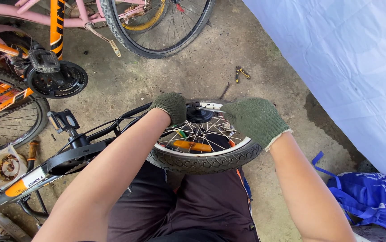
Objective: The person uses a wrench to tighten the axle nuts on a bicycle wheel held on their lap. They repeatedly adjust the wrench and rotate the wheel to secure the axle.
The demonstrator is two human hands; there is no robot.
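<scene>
While the small bicycle wheel (204, 150) lies sideways across the person's lap, still mounted in the frame (90, 134) of a bike laid on the concrete floor (193, 67), the work sits at its hub (198, 114). The left hand (170, 106), in a green knit glove, curls its fingers closed around the black hub part. The right hand (253, 120), gloved the same, grips a slim metal tool (211, 109) whose tip reaches the hub. Judging by this, the wheel is not yet off and the hub fastening seems only partly dealt with; tyre and spokes remain in place.

Pliers (242, 72) lie on the floor beyond the wheel, well apart from both hands. A blue bag (372, 197) rests at right, other bicycles at upper left.

Both gloves hide the axle nut, and most of the tool is hidden, so its kind is unclear.
</scene>
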